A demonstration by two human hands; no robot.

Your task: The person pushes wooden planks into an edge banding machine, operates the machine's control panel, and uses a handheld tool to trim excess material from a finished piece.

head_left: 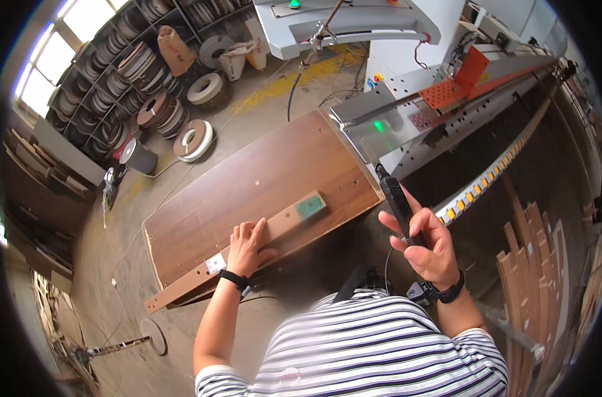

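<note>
My left hand [245, 250] lies across a long brown wooden strip [278, 229], fingers over its far edge and thumb by its near edge. The strip has small holes, a white label [215, 264] left of my hand and a green patch [309, 206] near its right end. It rests along the near side of a brown wood-grain tabletop [248, 175], its left end by the table's corner. Raised to the right of the table, my right hand [430, 239] grips a black utility knife [398, 206], its tip pointing up and to the left.
Beyond the table's right end stands a machine with a metal bed [374, 132] and an orange perforated guard [454, 85]. A yellow-and-silver roller rail [479, 185] runs along it. Rolls of edge banding [194, 140] lie on the floor and fill racks at the back left. Brown strips [536, 264] lean at right.
</note>
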